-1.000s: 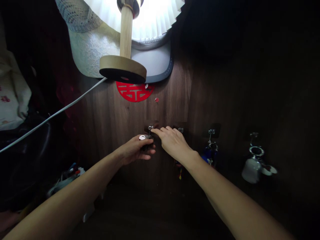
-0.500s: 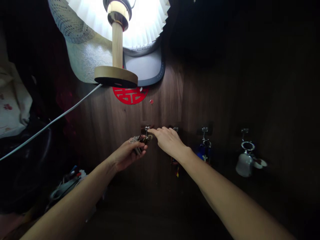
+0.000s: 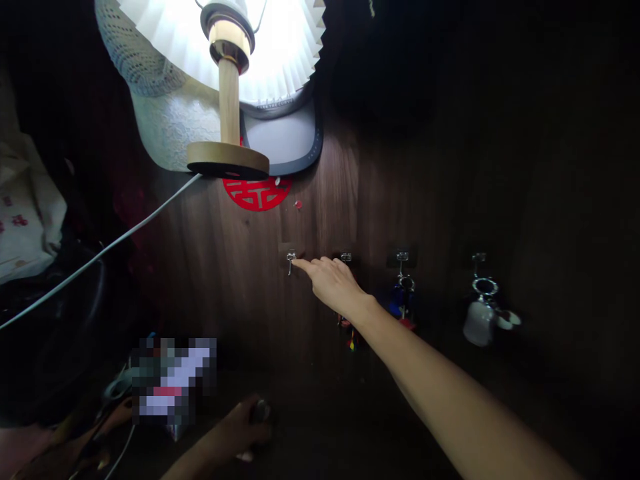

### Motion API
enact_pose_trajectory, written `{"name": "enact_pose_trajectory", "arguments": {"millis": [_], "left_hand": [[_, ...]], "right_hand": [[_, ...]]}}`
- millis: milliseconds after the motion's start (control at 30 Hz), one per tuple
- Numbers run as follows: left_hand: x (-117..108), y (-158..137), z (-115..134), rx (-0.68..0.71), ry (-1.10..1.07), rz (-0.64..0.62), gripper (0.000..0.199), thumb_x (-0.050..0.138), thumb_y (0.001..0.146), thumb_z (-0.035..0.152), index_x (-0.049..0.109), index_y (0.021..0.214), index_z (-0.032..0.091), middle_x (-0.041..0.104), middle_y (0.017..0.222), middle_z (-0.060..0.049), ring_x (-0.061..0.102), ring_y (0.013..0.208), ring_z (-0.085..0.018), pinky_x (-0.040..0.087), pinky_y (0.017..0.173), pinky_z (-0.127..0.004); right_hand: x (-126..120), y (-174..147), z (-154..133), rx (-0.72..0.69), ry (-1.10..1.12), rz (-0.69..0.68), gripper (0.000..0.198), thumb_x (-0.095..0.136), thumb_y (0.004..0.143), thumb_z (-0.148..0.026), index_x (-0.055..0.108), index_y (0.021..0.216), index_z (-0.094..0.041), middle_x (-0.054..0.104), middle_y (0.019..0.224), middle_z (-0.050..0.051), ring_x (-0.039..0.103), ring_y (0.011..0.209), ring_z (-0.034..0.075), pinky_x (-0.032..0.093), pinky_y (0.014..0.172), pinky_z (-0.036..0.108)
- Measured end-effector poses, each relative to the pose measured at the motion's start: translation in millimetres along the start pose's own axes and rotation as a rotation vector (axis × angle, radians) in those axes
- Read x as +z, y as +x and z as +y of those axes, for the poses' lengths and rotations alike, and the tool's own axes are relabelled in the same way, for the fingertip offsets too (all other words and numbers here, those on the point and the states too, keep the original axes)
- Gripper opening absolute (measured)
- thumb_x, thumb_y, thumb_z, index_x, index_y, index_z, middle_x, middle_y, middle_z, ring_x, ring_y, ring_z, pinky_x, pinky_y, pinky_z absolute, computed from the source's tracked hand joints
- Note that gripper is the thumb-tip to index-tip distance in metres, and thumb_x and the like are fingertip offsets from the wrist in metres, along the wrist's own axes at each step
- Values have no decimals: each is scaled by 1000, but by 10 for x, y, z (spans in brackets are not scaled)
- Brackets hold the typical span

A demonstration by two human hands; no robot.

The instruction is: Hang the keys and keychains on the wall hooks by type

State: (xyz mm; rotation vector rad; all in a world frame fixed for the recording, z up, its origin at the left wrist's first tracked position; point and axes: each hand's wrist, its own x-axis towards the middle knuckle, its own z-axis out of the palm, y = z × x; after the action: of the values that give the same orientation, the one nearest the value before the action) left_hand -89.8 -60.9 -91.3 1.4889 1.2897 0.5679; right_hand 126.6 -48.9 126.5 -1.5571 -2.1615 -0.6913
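Observation:
My right hand [image 3: 334, 280] reaches across to the leftmost wall hook [image 3: 290, 262]. Its index finger is stretched out with the tip at the hook; the thumb is hidden, and no object shows in the hand. Nothing hangs from that hook. Low in the dark, my left hand [image 3: 239, 430] is closed around a small dark keychain [image 3: 261, 410], blurred and mostly covered by the fingers. Beyond my right hand, a second hook [image 3: 346, 257] carries a trinket with a yellow tip [image 3: 353, 342], partly behind my wrist.
A lit pleated lamp [image 3: 229, 107] is in front of two caps [image 3: 287, 137], its white cable [image 3: 125, 237] running left. Under it is a red paper cutout [image 3: 257, 195]. To the right hang a blue keychain [image 3: 401, 300] and a whitish one [image 3: 479, 323]. A pixelated patch [image 3: 175, 380] lies lower left.
My left hand has moved from beside the leftmost hook down toward the bottom, taking the keychain with it. My right index finger stays at that hook. The view has shifted slightly.

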Motion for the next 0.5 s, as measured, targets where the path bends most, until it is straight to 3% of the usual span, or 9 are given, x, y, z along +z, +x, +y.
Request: {"name": "enact_pose_trajectory", "arguments": {"millis": [67,133,167,233,300,333,400,500], "left_hand": [[-93,-75,192,71,192,-10,31,66,60,22,60,90,23,65,72,0,62,67,-21,47,60,-30],[-168,-125,454,329,282,160,35,66,60,20,62,95,23,66,96,-4,61,93,-25,44,82,-34],[-182,-127,602,381,310,204,36,66,59,17,63,95,22,65,101,-6,60,96,-26,42,86,-35],[-145,-76,919,504,270,230,34,65,63,19,63,97,20,64,105,-8,59,101,-26,39,92,-35],[-12,32,1253,633,120,210,39,67,66,24,61,105,20,63,113,-8,56,108,-24,38,95,-33],[86,98,1418,682,33,195,41,69,67,26,60,107,21,62,114,-7,55,109,-23,39,95,-32],[325,229,1723,739,-157,182,41,69,68,27,58,107,20,62,114,-8,55,109,-21,40,94,-30],[692,385,2050,740,-293,164,35,69,69,26,58,101,17,66,101,-8,60,96,-19,44,86,-28]], "right_hand": [[3,-79,41,-39,37,36,58,38,77,1,48,128,-26,67,96,6,56,93,21,38,82,36],[23,-216,139,-54,134,153,55,37,77,1,52,123,-24,66,99,5,55,96,21,39,85,36],[49,-299,209,-33,209,249,52,36,78,1,55,120,-24,65,101,5,54,98,20,40,87,35],[149,-471,377,126,390,510,46,34,77,0,60,107,-21,63,103,6,54,101,19,41,89,35],[316,-616,538,313,566,692,41,31,76,-2,60,101,-19,63,97,7,58,92,19,46,85,36],[415,-672,597,393,643,698,40,32,75,-2,59,99,-18,63,93,7,60,85,19,48,81,36],[605,-752,648,496,777,576,41,33,71,-2,57,100,-18,65,86,5,62,78,18,51,76,37],[763,-832,575,500,859,481,40,34,71,-2,56,100,-19,67,84,4,64,79,17,52,74,33]]}}
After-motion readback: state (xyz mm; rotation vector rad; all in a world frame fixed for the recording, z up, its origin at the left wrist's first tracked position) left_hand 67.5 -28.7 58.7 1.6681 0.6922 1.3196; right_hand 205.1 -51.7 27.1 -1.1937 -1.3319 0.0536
